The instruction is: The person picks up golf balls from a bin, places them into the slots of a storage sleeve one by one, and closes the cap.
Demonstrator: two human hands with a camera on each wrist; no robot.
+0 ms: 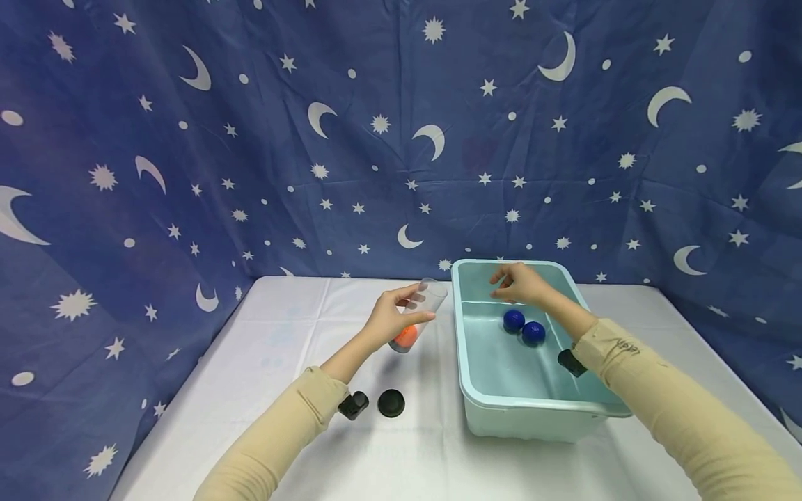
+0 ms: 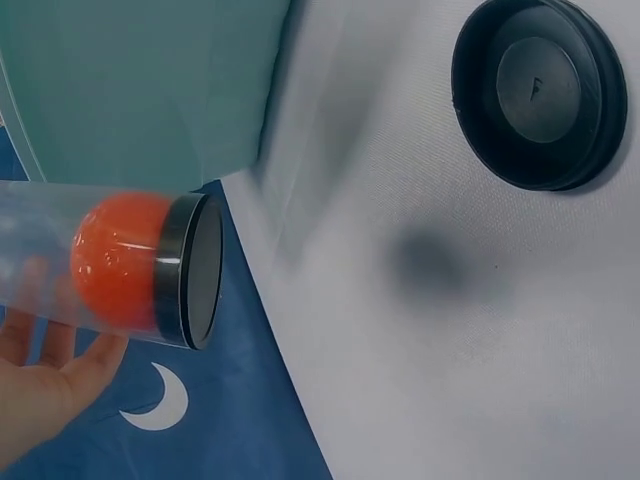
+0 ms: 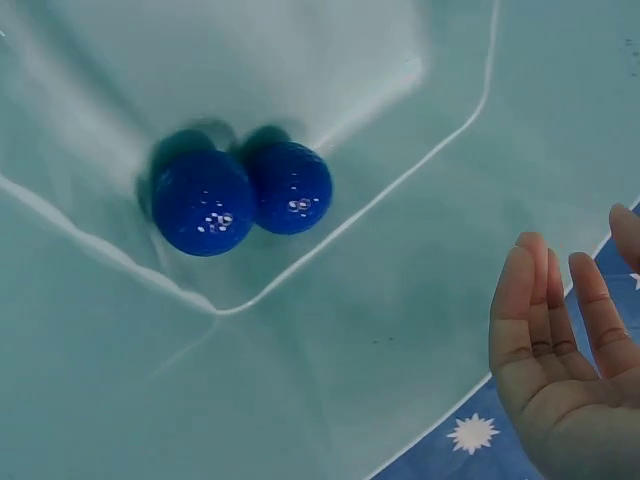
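Note:
My left hand (image 1: 390, 319) grips a clear plastic tube (image 1: 429, 296), its thumb on one side and fingers round the other. The tube tilts, its open end up and to the right. An orange ball (image 2: 122, 262) sits at its bottom, against a black end cap (image 2: 190, 272). Over the far part of a pale green plastic tub (image 1: 473, 400), my right hand (image 1: 521, 284) hovers with relaxed fingers and holds nothing. Two blue balls (image 3: 204, 203) lie side by side on the tub's floor, below and nearer than that hand.
A loose black cap (image 1: 391, 403) lies on the white-covered table (image 1: 282, 334), nearer than the tube. The tub stands to the right of the tube. Behind the table hangs a blue cloth (image 1: 351, 146) with stars and moons.

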